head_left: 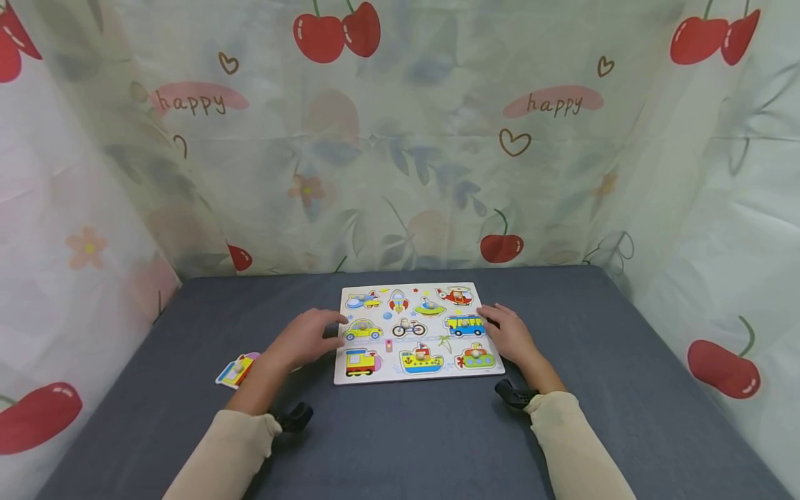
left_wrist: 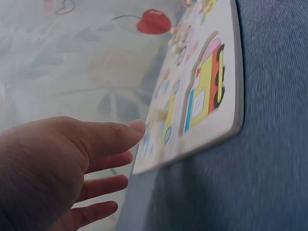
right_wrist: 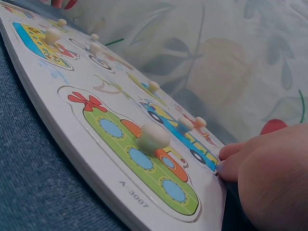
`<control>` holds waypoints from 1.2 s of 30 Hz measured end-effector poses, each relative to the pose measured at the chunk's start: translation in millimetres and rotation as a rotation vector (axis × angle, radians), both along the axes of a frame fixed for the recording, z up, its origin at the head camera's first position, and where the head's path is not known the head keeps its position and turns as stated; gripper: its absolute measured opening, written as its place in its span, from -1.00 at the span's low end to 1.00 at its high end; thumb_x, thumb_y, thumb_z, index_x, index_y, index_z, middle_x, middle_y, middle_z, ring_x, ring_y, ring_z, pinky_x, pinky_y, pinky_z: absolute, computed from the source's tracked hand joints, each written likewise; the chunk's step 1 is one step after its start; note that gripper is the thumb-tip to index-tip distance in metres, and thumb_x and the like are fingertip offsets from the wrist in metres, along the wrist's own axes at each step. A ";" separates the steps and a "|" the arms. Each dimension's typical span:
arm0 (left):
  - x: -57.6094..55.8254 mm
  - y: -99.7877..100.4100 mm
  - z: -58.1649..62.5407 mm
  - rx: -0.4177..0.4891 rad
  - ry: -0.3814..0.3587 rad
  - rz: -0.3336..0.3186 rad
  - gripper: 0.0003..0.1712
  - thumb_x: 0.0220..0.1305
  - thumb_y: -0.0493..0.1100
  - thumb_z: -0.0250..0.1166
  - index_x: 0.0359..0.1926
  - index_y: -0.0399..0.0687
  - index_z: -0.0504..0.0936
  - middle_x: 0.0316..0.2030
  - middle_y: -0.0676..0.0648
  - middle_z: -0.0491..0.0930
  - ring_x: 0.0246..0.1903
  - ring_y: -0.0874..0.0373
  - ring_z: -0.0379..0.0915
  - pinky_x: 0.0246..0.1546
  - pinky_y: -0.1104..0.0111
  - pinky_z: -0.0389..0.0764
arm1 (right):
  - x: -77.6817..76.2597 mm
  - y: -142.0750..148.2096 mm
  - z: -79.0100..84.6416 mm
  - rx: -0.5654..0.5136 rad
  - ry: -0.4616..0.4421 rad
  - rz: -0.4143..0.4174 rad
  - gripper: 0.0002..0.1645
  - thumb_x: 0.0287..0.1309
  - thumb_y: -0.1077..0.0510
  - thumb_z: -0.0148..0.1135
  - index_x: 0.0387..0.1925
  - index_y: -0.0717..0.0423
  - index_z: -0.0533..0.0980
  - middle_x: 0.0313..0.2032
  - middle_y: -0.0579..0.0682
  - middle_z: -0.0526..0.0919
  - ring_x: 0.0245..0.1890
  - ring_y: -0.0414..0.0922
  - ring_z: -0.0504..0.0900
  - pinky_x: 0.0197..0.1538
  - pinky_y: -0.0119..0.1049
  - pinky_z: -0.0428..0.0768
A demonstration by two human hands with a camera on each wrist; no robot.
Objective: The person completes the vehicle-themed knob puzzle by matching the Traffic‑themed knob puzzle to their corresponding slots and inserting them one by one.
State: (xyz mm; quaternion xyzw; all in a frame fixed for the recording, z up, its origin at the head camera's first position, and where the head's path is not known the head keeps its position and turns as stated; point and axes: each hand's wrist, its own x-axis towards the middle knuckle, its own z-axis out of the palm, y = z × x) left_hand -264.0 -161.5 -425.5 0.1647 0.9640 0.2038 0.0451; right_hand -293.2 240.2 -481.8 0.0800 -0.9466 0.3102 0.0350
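A white wooden knob puzzle board with vehicle pictures lies flat on the table. My left hand is at its left edge, thumb and fingers spread apart; in the left wrist view the thumb appears just beside the board. At the right edge is my right hand, fingertips at the rim near the bus piece. The train slot shows a printed train and no knob. A loose red and yellow puzzle piece lies beside the left forearm, partly hidden by it.
Knobbed pieces such as the green submarine and the ship sit in the board. A dark grey cloth covers the table. Cherry-print curtains hang at the back and both sides.
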 end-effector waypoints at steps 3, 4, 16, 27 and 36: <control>5.2 -9.2 0.7 0.032 0.003 0.034 -0.54 0.17 -0.09 0.43 0.11 -0.02 0.63 0.08 -0.07 0.57 0.12 -0.03 0.39 0.16 -0.02 0.39 | -0.9 1.5 0.2 0.000 0.007 0.000 -0.49 0.38 0.20 0.07 0.31 0.21 0.39 0.32 0.20 0.37 0.41 0.20 0.10 0.34 0.24 0.08; 6.2 -11.9 0.2 0.035 0.009 0.039 -0.55 0.17 -0.09 0.43 0.10 -0.02 0.63 0.07 -0.06 0.57 0.12 -0.03 0.39 0.16 -0.01 0.39 | -1.0 2.1 0.1 0.000 0.011 -0.001 -0.49 0.38 0.21 0.07 0.31 0.22 0.39 0.32 0.20 0.37 0.41 0.20 0.10 0.34 0.24 0.08; 14.4 -47.6 -12.8 -0.020 0.102 -0.001 -0.82 0.12 -0.16 0.45 -0.22 -0.01 0.68 -0.30 0.04 0.59 -0.23 0.06 0.49 -0.11 0.09 0.51 | 0.9 0.9 1.3 0.001 -0.002 0.002 -0.49 0.39 0.19 0.07 0.32 0.20 0.38 0.32 0.19 0.36 0.41 0.19 0.09 0.35 0.24 0.07; 30.1 -79.4 -13.5 0.020 0.106 -0.055 -0.87 0.10 -0.20 0.45 -0.41 0.04 0.62 -0.45 0.11 0.47 -0.44 0.20 0.37 -0.37 0.23 0.47 | -0.4 -1.5 2.6 0.004 -0.004 0.004 -0.50 0.39 0.19 0.07 0.32 0.21 0.39 0.32 0.19 0.37 0.41 0.19 0.09 0.35 0.24 0.06; 36.2 -96.1 -17.3 0.034 0.130 -0.067 -0.88 0.10 -0.21 0.44 -0.41 0.07 0.64 -0.45 0.15 0.48 -0.43 0.22 0.37 -0.36 0.22 0.46 | -0.1 -0.6 0.1 0.008 0.013 0.003 -0.50 0.38 0.21 0.07 0.30 0.22 0.40 0.31 0.20 0.38 0.40 0.21 0.11 0.34 0.24 0.08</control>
